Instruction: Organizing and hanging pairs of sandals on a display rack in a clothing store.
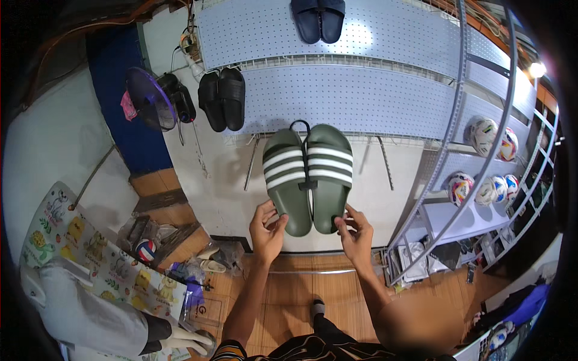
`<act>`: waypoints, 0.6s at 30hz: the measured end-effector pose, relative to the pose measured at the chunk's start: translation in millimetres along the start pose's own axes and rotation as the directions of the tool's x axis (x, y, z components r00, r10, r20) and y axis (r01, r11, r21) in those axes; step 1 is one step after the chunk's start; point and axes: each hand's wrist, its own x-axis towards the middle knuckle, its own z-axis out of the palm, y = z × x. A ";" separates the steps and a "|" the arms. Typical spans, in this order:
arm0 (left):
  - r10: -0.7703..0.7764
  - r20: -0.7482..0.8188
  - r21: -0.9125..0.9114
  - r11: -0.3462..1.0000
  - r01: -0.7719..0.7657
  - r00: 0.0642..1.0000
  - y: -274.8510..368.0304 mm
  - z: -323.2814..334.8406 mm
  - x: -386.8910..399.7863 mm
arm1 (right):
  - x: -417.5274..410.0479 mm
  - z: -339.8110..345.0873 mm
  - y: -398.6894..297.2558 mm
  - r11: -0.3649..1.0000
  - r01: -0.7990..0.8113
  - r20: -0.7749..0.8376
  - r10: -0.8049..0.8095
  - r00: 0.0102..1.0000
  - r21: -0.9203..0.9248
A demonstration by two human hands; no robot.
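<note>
A pair of olive-green slide sandals with white stripes (308,176) is held up before me, soles side by side and toes away from me. My left hand (267,229) pinches the heel end of the left slide between thumb and fingers. At the heel of the right slide, my right hand (355,231) has the same pinch. A black hanger (307,164) runs between the two slides, its hook rising past their toes. Beyond them are pale perforated metal shelves (361,99). Black slides (222,100) hang at the left end, and dark blue slides (319,20) are higher up.
A purple-rimmed fan (151,99) is at the left, above wooden steps (176,225). A mannequin in a grey shirt (95,307) stands lower left. On the right, a metal rack (467,219) holds several balls (460,187). Bagged shoes (211,259) lie on the floor.
</note>
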 end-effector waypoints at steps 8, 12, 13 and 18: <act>0.160 -0.059 -0.058 0.985 -0.163 0.985 -15.2 29.3 162.7 | 170.0 52.3 19.4 0.985 0.121 -0.014 -0.120 0.993 0.122; 0.229 -0.082 0.005 0.973 -0.230 0.970 -20.4 44.1 229.6 | 242.6 69.2 31.2 0.974 0.175 -0.003 -0.177 0.984 0.146; 0.229 -0.087 0.010 0.973 -0.229 0.970 -24.1 45.7 241.6 | 256.9 73.9 35.3 0.973 0.173 0.003 -0.175 0.985 0.152; 0.262 -0.125 0.107 0.962 -0.249 0.957 -45.3 49.6 289.8 | 312.9 97.0 63.5 0.965 0.224 0.061 -0.234 0.970 0.137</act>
